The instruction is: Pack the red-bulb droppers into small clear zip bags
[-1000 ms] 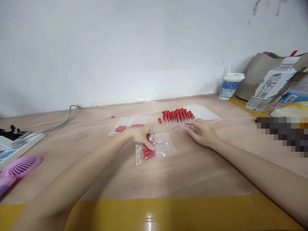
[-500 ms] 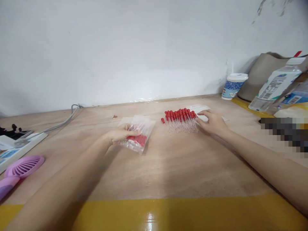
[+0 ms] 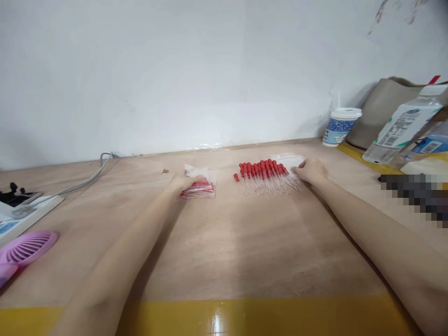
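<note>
My left hand (image 3: 187, 181) is closed on a small pile of clear plastic bags (image 3: 205, 190) with red showing in or along them, low over the table. Right of it lies a row of glass-like droppers (image 3: 264, 179) with red bulbs, thin clear stems toward me. One short red bulb (image 3: 236, 178) sits at the row's left end. My right hand (image 3: 311, 171) is at the row's right end, fingers curled together beside a whitish clear plastic sheet or bag (image 3: 289, 160). What its fingertips pinch, if anything, cannot be made out.
A blue-and-white lidded cup (image 3: 340, 127), a plastic bottle (image 3: 402, 123) and a grey-brown container (image 3: 369, 112) stand at the back right. On the left are a pink fan (image 3: 31, 247), a white power strip (image 3: 38, 210) and a grey cable (image 3: 87, 179). Yellow tape (image 3: 217, 317) runs along the front edge.
My left hand has moved slightly up and right, and the bags now lie flatter and lower. My right hand has shifted right along the droppers, its fingers drawn closer together.
</note>
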Available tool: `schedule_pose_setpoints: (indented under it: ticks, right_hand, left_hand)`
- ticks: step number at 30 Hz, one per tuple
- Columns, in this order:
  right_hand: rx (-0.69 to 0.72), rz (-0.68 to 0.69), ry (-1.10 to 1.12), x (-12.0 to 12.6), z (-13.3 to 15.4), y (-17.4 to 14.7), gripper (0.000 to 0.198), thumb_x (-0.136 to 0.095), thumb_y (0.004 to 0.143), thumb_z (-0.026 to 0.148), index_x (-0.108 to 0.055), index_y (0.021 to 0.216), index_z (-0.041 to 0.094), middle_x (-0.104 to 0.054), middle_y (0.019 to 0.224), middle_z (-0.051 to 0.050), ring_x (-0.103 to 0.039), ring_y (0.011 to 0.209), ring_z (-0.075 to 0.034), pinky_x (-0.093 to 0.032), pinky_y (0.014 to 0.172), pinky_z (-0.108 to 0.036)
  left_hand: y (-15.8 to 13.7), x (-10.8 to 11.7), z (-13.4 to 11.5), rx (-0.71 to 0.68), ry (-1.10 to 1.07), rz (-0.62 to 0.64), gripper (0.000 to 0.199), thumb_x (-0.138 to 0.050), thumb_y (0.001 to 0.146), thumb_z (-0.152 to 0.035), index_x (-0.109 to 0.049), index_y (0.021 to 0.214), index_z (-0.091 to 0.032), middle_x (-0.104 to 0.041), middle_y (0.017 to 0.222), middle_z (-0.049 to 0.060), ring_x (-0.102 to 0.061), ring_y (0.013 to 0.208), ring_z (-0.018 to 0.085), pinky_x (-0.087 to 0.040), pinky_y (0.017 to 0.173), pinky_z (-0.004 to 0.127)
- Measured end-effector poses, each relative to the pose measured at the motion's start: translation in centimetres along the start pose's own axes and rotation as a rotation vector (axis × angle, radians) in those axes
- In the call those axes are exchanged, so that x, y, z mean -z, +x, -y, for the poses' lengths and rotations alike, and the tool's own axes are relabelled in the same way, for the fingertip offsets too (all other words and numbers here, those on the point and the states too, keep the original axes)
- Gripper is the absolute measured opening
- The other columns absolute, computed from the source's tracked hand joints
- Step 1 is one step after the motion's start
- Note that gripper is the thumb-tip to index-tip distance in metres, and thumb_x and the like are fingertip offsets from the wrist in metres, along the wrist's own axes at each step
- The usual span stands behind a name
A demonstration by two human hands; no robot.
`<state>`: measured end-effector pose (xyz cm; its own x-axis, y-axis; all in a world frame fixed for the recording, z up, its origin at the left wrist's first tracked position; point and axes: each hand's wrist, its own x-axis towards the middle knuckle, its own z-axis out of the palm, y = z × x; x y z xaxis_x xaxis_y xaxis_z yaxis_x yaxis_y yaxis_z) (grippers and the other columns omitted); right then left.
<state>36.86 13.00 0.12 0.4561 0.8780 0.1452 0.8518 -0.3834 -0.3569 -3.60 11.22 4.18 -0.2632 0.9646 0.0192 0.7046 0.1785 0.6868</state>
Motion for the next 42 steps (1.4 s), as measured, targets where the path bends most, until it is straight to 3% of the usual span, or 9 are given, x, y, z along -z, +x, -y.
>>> schedule_pose_setpoints:
  ticks: [7, 12, 15, 18, 22, 25, 33, 37, 42]
  right_hand:
    - [-0.072, -0.065, 0.059, -0.4, 0.0, -0.1, 0.02, -0.057, 0.077, 0.033, -0.067, 0.075, 0.016, -0.064, 0.092, -0.015, -0.057, 0.098, -0.031, -0.042, 0.08, -0.044]
    - [0.047, -0.374, 0.203, 1.6, -0.8, -0.1, 0.021, -0.05, 0.08, 0.032, -0.061, 0.079, 0.014, -0.06, 0.092, -0.015, -0.053, 0.098, -0.033, -0.039, 0.082, -0.052]
    - [0.331, -0.469, 0.372, 3.8, -0.6, -0.8, 0.02, -0.051, 0.079, 0.036, -0.057, 0.077, 0.017, -0.058, 0.085, -0.011, -0.054, 0.091, -0.027, -0.043, 0.079, -0.045]
    - [0.817, -0.33, 0.592, 5.5, 0.7, -3.9, 0.021, -0.054, 0.078, 0.041, -0.053, 0.072, 0.02, -0.058, 0.08, -0.006, -0.055, 0.078, -0.02, -0.045, 0.072, -0.036]
    - [1.264, 0.155, 0.539, 5.2, 3.1, -10.2, 0.021, -0.051, 0.085, 0.037, -0.056, 0.073, 0.02, -0.06, 0.083, -0.006, -0.056, 0.083, -0.018, -0.044, 0.079, -0.034]
    - [1.344, 0.36, 0.473, 3.6, 3.9, -13.5, 0.019, -0.051, 0.087, 0.034, -0.059, 0.079, 0.018, -0.06, 0.095, -0.008, -0.056, 0.089, -0.017, -0.045, 0.08, -0.033]
    - [1.235, 0.415, 0.34, 2.1, 2.6, -15.6, 0.049, -0.05, 0.085, 0.046, -0.053, 0.123, 0.015, -0.053, 0.127, -0.013, -0.049, 0.116, -0.024, -0.04, 0.098, -0.041]
    - [1.18, 0.482, 0.307, 1.6, 1.8, -16.1, 0.063, -0.049, 0.084, 0.052, -0.04, 0.136, 0.017, -0.041, 0.14, -0.011, -0.039, 0.127, -0.026, -0.034, 0.105, -0.044]
    - [1.163, 0.486, 0.325, 1.4, 1.9, -16.1, 0.063, -0.05, 0.083, 0.052, -0.043, 0.134, 0.016, -0.042, 0.139, -0.012, -0.038, 0.128, -0.026, -0.032, 0.107, -0.045]
  left_hand:
    - [0.6, -0.8, 0.4, -0.073, 0.155, 0.016, 0.081, -0.072, 0.054, -0.063, -0.054, 0.117, -0.016, -0.064, 0.111, 0.012, -0.059, 0.103, 0.028, -0.044, 0.084, 0.031]
    - [0.1, -0.8, 0.2, -0.086, 0.229, -0.061, 0.086, -0.069, 0.056, -0.065, -0.049, 0.123, -0.015, -0.059, 0.117, 0.015, -0.054, 0.108, 0.032, -0.042, 0.086, 0.036]
    - [-1.1, -0.7, 0.8, -0.255, 0.28, -0.342, 0.06, -0.062, 0.071, -0.056, -0.055, 0.115, -0.016, -0.058, 0.113, 0.014, -0.049, 0.111, 0.032, -0.039, 0.09, 0.04]
    - [-3.3, -1.1, 1.7, -0.574, 0.235, -0.544, 0.03, -0.054, 0.083, -0.04, -0.062, 0.099, -0.017, -0.059, 0.101, 0.01, -0.05, 0.105, 0.027, -0.037, 0.092, 0.04]
    - [-8.0, -2.5, 2.0, -0.999, 0.112, -0.307, 0.015, -0.054, 0.085, -0.03, -0.062, 0.091, -0.019, -0.06, 0.096, 0.006, -0.054, 0.096, 0.02, -0.041, 0.088, 0.036]
    - [-11.0, -3.4, 1.6, -1.172, 0.056, -0.119, 0.01, -0.056, 0.084, -0.024, -0.062, 0.091, -0.018, -0.06, 0.096, 0.006, -0.055, 0.093, 0.019, -0.044, 0.084, 0.034]
    - [-13.2, -3.6, 1.2, -1.269, -0.058, 0.134, 0.005, -0.059, 0.082, -0.018, -0.064, 0.083, -0.017, -0.063, 0.082, 0.005, -0.059, 0.075, 0.014, -0.05, 0.07, 0.029]
    - [-13.2, -3.4, 1.3, -1.361, -0.078, 0.285, 0.017, -0.057, 0.083, -0.014, -0.065, 0.098, -0.016, -0.068, 0.092, 0.008, -0.063, 0.087, 0.016, -0.052, 0.08, 0.031]
    - [-13.4, -3.0, 1.1, -1.319, 0.011, 0.418, 0.023, -0.051, 0.088, -0.019, -0.061, 0.108, -0.016, -0.066, 0.106, 0.01, -0.06, 0.102, 0.019, -0.049, 0.09, 0.033]
